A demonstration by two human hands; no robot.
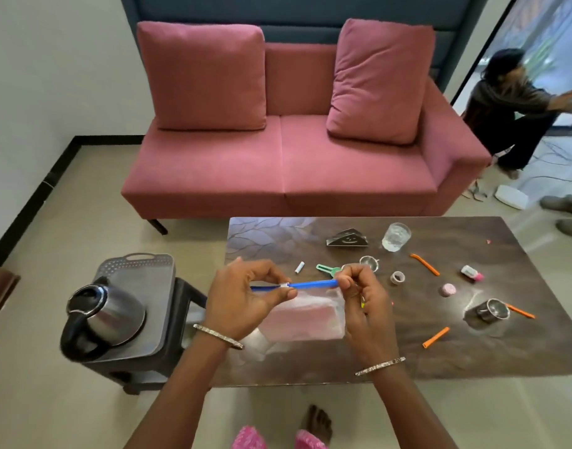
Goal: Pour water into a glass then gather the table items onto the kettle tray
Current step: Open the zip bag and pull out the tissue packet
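Pinching a white slider (285, 285) on a blue zip strip (313, 283) between left hand (242, 296) thumb and forefinger, right hand (364, 303) pinching the strip's other end, both just above the table (472, 358). Hanging below: clear pouch (305, 319), pink inside, contents too blurred to name, left part hidden behind the left hand. Further out: glass (395, 236) of water upright at the table's far side; steel kettle (103, 314) on grey tray (139, 273), left of the table.
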